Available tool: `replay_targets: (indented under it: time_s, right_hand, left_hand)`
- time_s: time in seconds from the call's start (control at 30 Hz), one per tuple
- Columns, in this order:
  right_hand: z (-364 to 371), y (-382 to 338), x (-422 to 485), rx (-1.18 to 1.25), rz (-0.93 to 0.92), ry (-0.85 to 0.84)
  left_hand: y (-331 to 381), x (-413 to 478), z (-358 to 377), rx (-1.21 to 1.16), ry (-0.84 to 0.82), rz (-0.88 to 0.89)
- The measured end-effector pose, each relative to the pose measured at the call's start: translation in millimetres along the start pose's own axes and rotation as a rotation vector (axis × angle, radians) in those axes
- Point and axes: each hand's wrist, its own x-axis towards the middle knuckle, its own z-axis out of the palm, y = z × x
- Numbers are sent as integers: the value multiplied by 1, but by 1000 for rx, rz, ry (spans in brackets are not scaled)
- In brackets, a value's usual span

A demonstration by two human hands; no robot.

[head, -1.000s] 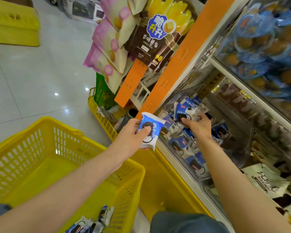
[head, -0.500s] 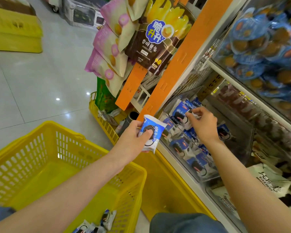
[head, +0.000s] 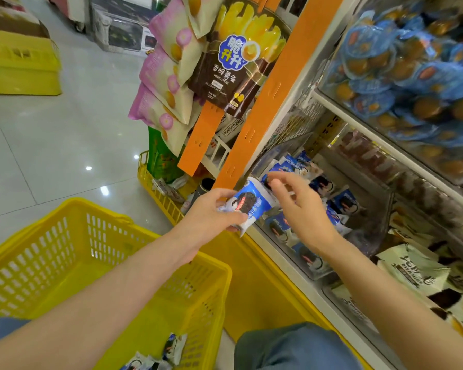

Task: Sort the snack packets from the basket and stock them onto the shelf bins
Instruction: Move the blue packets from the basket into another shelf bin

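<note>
**Hands.** The left hand (head: 211,217) grasps one blue-and-white snack packet (head: 247,205) by its lower end, thumb across the face and fingers curled behind. The right hand (head: 302,209) is released and empty, fingers spread. It hovers over the clear bin (head: 372,236), just beside the packet's upper corner. Whether a fingertip touches the wrapper cannot be told.

**Location of stock.** The held packet is just outside the bin's front-left corner, above the rim and not yet inside. Matching packets (head: 342,202) lie loosely piled in the bin, several of them on edge. More of the same packets (head: 173,348) lie in the bottom of the yellow basket (head: 112,214), below and to the left of the bin.

**Risks, as judged.**
1. A slip at handover. The wrapper looks glossy and is held only at one end. If the left hand lets go before the right has pinched it, the packet would likely fall in front of the bin, short of the rim.
2. A disturbed pile. A packet pushed in against those standing on edge could topple them or crowd the front wall.
3. A snag. The orange strip (head: 265,102) runs up from the bin's left end and carries hanging bags (head: 238,62). A raised wrist could knock them.
4. A mis-sort. Cream packets (head: 412,268) lie just right of the bin, so a careless placement could mix the lines.
</note>
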Motion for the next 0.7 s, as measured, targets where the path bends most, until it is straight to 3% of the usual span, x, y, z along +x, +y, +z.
replay_targets:
  time_s: [0.13,0.23,0.3,0.57,0.7]
  right_hand:
    - [-6,-16,-20,261,177,-250]
    - [-4,-25,-32,549,334,-267]
    - [1,-26,-40,528,304,-261]
    - [-4,-12,-56,463,331,-158]
    - [-18,6,-46,364,438,-97]
  left_hand:
    - [-5,-4,3,-67,5,27]
    - [-8,-6,9,-257,-9,57]
    - [-11,-7,14,-276,-1,78]
    - [-25,-6,34,96,-28,174]
    - [-21,3,43,448,38,384]
